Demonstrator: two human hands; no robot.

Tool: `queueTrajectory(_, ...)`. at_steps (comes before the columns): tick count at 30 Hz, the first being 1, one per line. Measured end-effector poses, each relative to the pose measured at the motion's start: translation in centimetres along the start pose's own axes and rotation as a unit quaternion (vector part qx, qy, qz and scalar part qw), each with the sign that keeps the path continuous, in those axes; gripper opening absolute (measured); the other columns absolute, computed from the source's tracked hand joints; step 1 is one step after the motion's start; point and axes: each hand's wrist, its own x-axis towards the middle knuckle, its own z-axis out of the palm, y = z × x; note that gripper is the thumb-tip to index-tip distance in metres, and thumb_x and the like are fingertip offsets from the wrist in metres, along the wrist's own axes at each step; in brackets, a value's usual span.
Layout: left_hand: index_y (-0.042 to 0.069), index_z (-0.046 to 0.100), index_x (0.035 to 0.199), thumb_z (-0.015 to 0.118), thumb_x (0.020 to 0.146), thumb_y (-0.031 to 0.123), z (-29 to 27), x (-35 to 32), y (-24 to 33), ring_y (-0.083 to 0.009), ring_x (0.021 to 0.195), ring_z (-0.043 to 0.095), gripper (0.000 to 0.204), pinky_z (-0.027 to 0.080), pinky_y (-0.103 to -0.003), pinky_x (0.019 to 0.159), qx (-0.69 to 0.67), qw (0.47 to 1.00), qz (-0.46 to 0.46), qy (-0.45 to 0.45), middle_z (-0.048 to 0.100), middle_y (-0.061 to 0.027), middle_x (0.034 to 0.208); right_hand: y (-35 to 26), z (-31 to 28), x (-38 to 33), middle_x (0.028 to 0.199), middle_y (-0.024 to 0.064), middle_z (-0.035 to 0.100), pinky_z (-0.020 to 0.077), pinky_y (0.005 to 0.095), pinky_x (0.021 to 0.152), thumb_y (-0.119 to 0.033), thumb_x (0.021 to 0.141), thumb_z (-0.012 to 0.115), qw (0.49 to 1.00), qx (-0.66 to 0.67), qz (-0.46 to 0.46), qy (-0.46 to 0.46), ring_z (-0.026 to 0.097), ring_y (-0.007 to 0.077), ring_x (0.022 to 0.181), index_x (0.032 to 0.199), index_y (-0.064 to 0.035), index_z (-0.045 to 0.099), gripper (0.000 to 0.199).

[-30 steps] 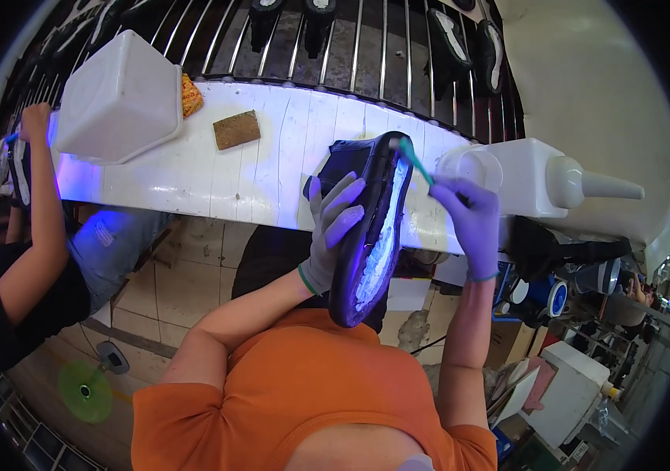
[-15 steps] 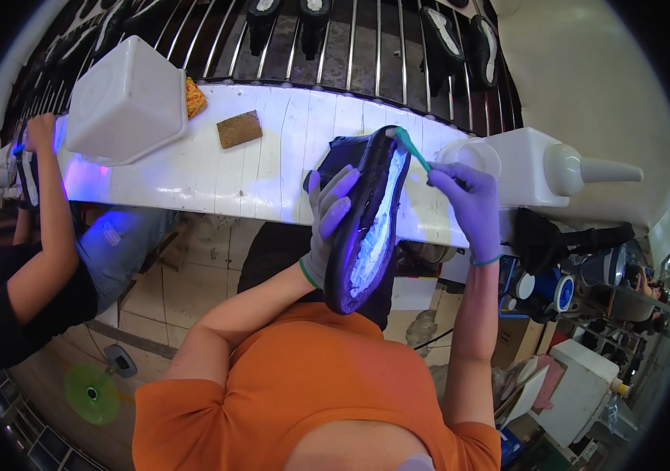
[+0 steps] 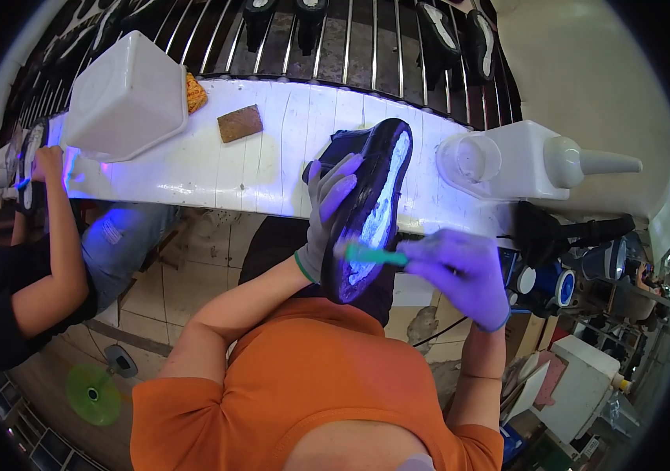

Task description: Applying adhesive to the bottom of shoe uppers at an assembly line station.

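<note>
A black boot or shoe upper [image 3: 388,153], bottom side up, is held above the bench's near edge by my gloved left hand [image 3: 327,200], fingers wrapped round its side. Along its underside runs a pale strip [image 3: 383,212] that glows blue-white in the light. My gloved right hand [image 3: 460,271] is closed on a green-handled brush [image 3: 374,256], like a toothbrush. The brush head lies over the black rim near the end of the shoe closest to me. Both brush and right hand are somewhat blurred, and the left thumb is hidden by the shoe.
On the white bench [image 3: 264,177] are a white container [image 3: 127,102], a brown block [image 3: 240,124], a white cup [image 3: 469,157] and a white bottle with a nozzle [image 3: 539,161]. Shoes lie on the metal-bar rack [image 3: 335,59] beyond. A co-worker's hand [image 3: 48,163] holds another shoe at left.
My right hand has brought the brush from the shoe's far end down to its near end. My left hand still holds the shoe. The co-worker's hand and shoe have shifted at left.
</note>
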Motion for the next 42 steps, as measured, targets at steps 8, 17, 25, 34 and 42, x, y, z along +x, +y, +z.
queueTrajectory(8, 0.002, 0.028, 0.14, 0.079, 0.076, 0.021, -0.3, -1.7, 0.0, -0.0362, 0.126, 0.048, 0.084, 0.019, -0.053, 0.113, -0.155, 0.941, -0.296, -0.054, 0.048, -0.022, 0.132, 1.6, 0.0, 1.0, 0.072, -0.0012, 0.063, 0.0406, 0.0225, 0.056, -0.01, 0.082, 0.07, 0.964, 0.056, 0.181, 0.188, 0.052, 0.0047, 0.061, 0.099, -0.0026, 0.074, 0.019)
queueTrajectory(17, 0.003, 0.031, 0.138, 0.073, 0.081, 0.029, -1.5, 0.7, 0.2, -0.035, 0.121, 0.05, 0.075, 0.028, -0.052, 0.108, -0.166, 0.964, -0.192, -0.076, 0.048, -0.0188, 0.133, -1.1, 1.9, -0.5, 0.075, 0.0052, 0.068, 0.0432, 0.0224, 0.057, -0.005, 0.076, 0.074, 0.991, 0.106, 0.03, 0.071, 0.057, 0.0085, 0.063, 0.1, -0.0035, 0.074, 0.024)
queueTrajectory(25, 0.004, 0.043, 0.131, 0.074, 0.076, 0.015, -2.4, 4.6, 2.7, -0.0325, 0.11, 0.055, 0.063, 0.041, -0.044, 0.096, -0.11, 0.968, -0.189, -0.121, 0.054, -0.0137, 0.125, -1.2, 1.1, -0.1, 0.071, 0.0026, 0.064, 0.0389, 0.0235, 0.052, -0.003, 0.077, 0.074, 0.984, 0.039, 0.035, 0.172, 0.051, 0.0055, 0.058, 0.1, -0.0039, 0.074, 0.023)
queueTrajectory(34, 0.007, 0.041, 0.137, 0.077, 0.069, 0.027, -6.7, 10.5, 5.0, -0.0285, 0.113, 0.053, 0.08, 0.036, -0.041, 0.1, -0.187, 0.909, -0.204, -0.311, 0.052, -0.0099, 0.129, -3.8, -0.7, 0.1, 0.073, 0.0074, 0.064, 0.0438, 0.0276, 0.051, -0.005, 0.071, 0.079, 0.979, -0.064, -0.103, 0.163, 0.06, 0.0168, 0.058, 0.102, -0.0073, 0.073, 0.032)
queueTrajectory(42, 0.008, 0.057, 0.123, 0.089, 0.06, 0.028, -6.2, 15.0, 0.9, -0.0188, 0.098, 0.063, 0.073, 0.05, -0.033, 0.087, -0.217, 0.815, -0.211, -0.494, 0.065, -0.0092, 0.111, -4.3, -3.9, 2.6, 0.076, 0.005, 0.064, 0.0455, 0.0305, 0.052, -0.01, 0.071, 0.077, 0.936, -0.245, -0.17, 0.187, 0.06, 0.0195, 0.062, 0.102, -0.011, 0.073, 0.031)
